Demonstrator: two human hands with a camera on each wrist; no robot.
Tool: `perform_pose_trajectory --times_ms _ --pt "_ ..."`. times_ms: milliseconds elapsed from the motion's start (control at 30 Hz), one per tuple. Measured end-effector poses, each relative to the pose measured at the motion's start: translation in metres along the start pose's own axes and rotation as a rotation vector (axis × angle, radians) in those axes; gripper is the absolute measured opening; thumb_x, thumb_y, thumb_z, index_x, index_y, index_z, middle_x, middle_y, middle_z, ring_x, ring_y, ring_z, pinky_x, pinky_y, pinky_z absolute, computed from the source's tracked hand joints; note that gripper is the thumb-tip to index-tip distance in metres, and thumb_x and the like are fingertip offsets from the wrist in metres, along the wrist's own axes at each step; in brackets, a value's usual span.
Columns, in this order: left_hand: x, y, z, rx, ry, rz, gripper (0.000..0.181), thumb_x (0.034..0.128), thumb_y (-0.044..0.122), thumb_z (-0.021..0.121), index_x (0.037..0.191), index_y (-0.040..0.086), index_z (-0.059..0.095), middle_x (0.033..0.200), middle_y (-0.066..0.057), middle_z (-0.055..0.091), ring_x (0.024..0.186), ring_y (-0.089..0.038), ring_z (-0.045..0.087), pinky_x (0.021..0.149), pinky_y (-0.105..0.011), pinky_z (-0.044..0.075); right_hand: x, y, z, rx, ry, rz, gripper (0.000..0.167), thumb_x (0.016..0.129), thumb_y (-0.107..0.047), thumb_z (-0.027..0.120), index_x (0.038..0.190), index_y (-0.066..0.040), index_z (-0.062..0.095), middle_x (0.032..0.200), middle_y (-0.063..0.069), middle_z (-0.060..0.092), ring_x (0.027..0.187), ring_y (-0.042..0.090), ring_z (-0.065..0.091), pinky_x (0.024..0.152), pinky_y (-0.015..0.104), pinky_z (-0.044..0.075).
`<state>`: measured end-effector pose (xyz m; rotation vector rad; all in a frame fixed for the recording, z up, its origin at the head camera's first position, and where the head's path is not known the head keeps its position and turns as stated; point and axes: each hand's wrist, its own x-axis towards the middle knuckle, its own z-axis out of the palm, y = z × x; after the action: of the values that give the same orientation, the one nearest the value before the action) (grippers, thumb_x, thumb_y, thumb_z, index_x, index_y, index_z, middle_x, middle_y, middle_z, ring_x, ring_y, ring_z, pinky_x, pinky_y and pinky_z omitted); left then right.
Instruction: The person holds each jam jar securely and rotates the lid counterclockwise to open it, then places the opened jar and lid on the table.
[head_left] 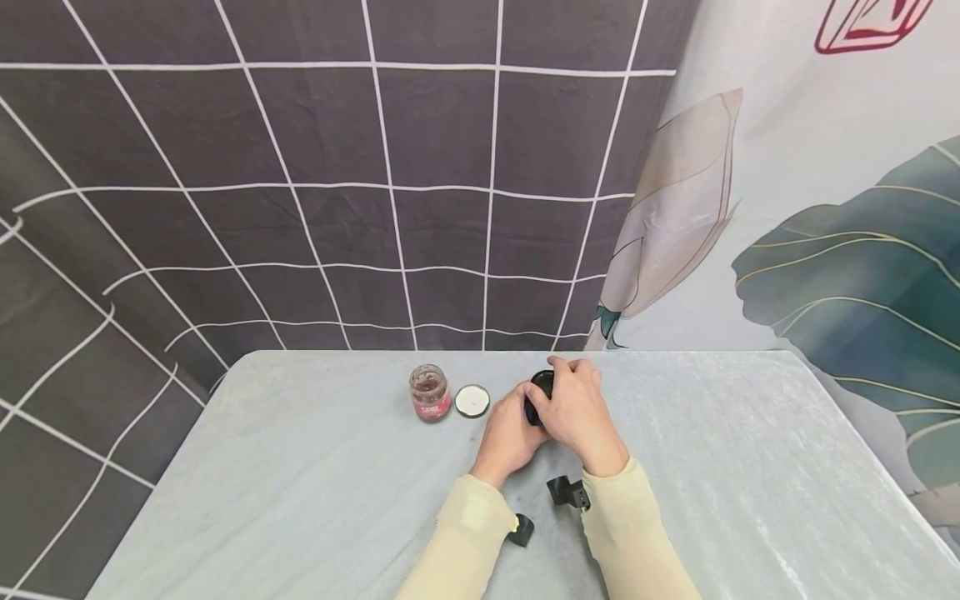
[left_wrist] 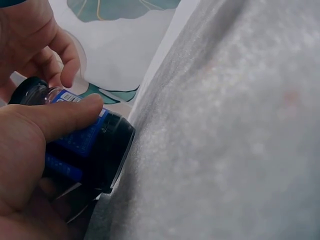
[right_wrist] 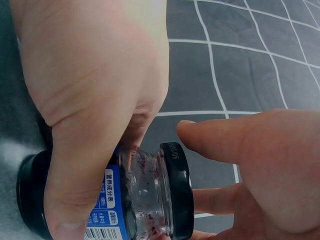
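My left hand point(head_left: 510, 437) grips a glass jar point(left_wrist: 82, 137) with a blue label, its thumb across the label. The jar is tilted sideways, and dark red residue shows on its clear neck in the right wrist view. A black lid point(right_wrist: 179, 190) sits on its mouth. Around that lid, my right hand point(head_left: 577, 408) has its fingers spread loosely; in the right wrist view one fingertip stands slightly apart from the rim. To the left stands an uncovered jar point(head_left: 431, 398) with a red label. Beside it a lid point(head_left: 472, 401) lies with its white inside up.
A pale grey cloth covers the table point(head_left: 322, 483). Behind it hangs a dark curtain point(head_left: 435, 233) with white grid lines, and a leaf-patterned curtain point(head_left: 787, 192) hangs at the right. Black camera mounts point(head_left: 567, 492) jut inward from both wrists.
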<state>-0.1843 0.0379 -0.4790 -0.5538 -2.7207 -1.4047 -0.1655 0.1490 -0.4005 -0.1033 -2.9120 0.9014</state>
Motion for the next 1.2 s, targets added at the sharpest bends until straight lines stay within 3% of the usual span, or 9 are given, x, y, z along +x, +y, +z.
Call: perform_pose_trajectory --times_ms 233,700,1200 --pt "0.0017 -0.0003 -0.0025 0.012 0.023 -0.002 0.041 0.0799 0.02 0.08 0.116 0.009 0.066 0.111 -0.007 0.073 0.103 -0.02 0.068 0.091 -0.035 0.053 0.0007 0.0002 -0.0001 0.005 0.01 -0.004 0.059 0.096 -0.029 0.065 0.142 0.006 0.05 0.129 0.034 0.047 0.119 0.049 0.042 0.097 0.059 0.043" --pt "0.0017 0.0014 -0.0034 0.006 0.016 -0.021 0.042 0.0819 0.017 0.079 0.12 0.006 0.065 0.114 -0.009 0.072 0.106 -0.021 0.068 0.094 -0.036 0.053 0.0003 0.0002 0.0011 -0.009 0.027 -0.047 0.058 0.095 -0.027 0.066 0.138 0.008 0.052 0.126 0.036 0.048 0.115 0.051 0.044 0.095 0.059 0.042" --pt "0.0016 0.0026 -0.0057 0.011 0.02 -0.027 0.044 0.0833 0.015 0.077 0.125 0.005 0.064 0.114 -0.01 0.072 0.105 -0.021 0.068 0.093 -0.035 0.053 0.0006 -0.0023 0.0001 -0.004 -0.009 -0.015 0.061 0.097 -0.032 0.065 0.142 0.006 0.049 0.129 0.035 0.047 0.119 0.049 0.043 0.096 0.058 0.043"
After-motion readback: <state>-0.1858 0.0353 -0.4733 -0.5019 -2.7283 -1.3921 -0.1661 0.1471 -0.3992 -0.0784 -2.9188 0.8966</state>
